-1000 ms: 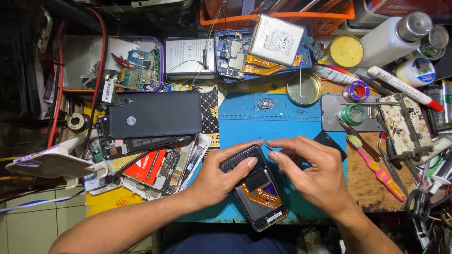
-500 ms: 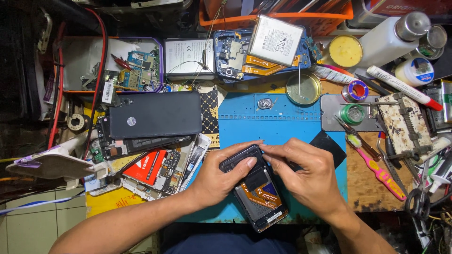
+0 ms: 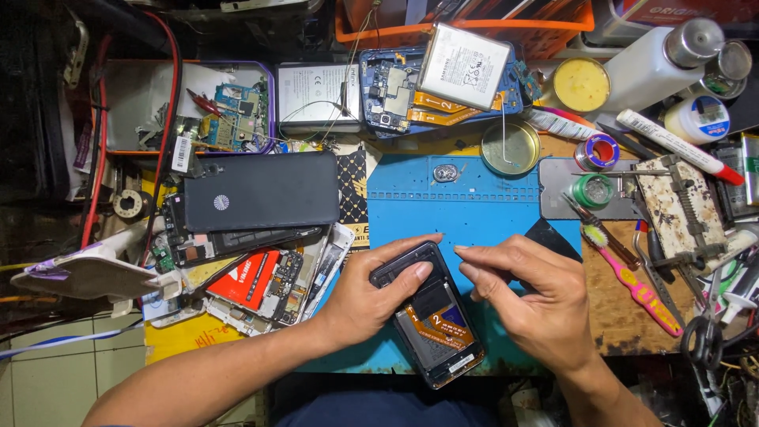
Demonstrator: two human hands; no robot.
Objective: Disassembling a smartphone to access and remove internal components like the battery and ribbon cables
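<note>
1. An opened smartphone, its back cover off and an orange flex cable and dark inner parts exposed, lay tilted on the blue repair mat at the near edge of the workbench, between the two hands.
2. The left hand was closed around the phone's upper left side, thumb pressed on the top end and fingers curled over the far edge.
3. The right hand hovered just beside the phone's upper right corner, fingers loosely bent and pinched toward that corner; whether it held anything small could not be told.
4. Left of the left hand lay a stack of dismantled phones, topped by a black back cover, with a red battery below it.
5. Past the mat sat a blue phone frame with a silver battery resting on it.
6. A round metal tin stood just beyond the mat, and a pink toothbrush lay right of the right hand.
</note>
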